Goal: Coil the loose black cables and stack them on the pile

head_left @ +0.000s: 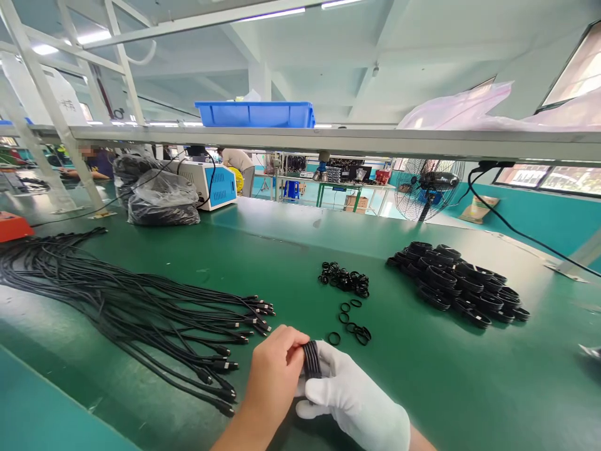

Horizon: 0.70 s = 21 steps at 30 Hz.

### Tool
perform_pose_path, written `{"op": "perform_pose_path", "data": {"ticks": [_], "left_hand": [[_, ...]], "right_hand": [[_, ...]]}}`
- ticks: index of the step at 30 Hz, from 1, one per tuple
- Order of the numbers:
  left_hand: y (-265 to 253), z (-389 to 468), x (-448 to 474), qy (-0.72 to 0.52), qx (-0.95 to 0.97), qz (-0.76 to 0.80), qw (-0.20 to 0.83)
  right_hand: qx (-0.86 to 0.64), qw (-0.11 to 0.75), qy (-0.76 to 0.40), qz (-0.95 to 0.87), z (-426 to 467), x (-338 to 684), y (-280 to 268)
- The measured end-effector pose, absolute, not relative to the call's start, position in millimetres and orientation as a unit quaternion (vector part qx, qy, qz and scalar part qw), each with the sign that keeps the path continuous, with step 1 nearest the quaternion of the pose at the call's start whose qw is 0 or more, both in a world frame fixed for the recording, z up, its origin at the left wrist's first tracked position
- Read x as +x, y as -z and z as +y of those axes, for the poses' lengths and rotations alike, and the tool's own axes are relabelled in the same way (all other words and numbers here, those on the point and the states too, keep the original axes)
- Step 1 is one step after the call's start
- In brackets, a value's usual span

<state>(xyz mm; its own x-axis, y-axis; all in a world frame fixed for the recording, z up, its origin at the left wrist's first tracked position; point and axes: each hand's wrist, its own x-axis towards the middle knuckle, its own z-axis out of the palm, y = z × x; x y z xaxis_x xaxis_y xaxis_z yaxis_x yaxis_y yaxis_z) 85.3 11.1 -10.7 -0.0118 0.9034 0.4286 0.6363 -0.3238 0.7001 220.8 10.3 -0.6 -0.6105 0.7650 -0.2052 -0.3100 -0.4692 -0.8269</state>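
Note:
A coiled black cable [312, 360] sits between my two hands above the near edge of the green table. My bare left hand [277, 363] pinches the coil's left side with thumb and fingers. From the right, my right hand [345, 388], in a white glove, grips the same coil. Just beyond my hands lie several loose black rings [345, 317], with a small pile of similar rings [345, 279] behind them. To the left, many straight black cables [154, 300] are spread out, their plug ends near my left hand.
A heap of coiled cables [455, 282] stands on the right of the green table [282, 250]. At the back left are a plastic-bagged bundle [164, 197] and a white-and-blue machine [220, 186]. Overhead, a shelf [357, 141] carries a blue bin [256, 114]. People are in the background.

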Motion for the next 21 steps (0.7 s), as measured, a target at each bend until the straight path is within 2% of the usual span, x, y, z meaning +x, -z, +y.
{"op": "perform_pose_path", "data": {"ticks": [6, 11, 13, 21], "left_hand": [[-6, 11, 76, -0.387, 0.666, 0.585, 0.255], [-19, 1, 66, -0.343, 0.621, 0.538, 0.455], [-19, 0, 66, -0.327, 0.625, 0.500, 0.503], [-25, 0, 65, -0.286, 0.679, 0.533, 0.416]], "right_hand": [[-0.264, 0.339, -0.829, -0.358, 12, 222, 5], [-0.279, 0.332, -0.821, -0.371, 13, 224, 3], [-0.297, 0.325, -0.811, -0.387, 12, 224, 0], [-0.251, 0.336, -0.827, -0.375, 17, 231, 10]]}}
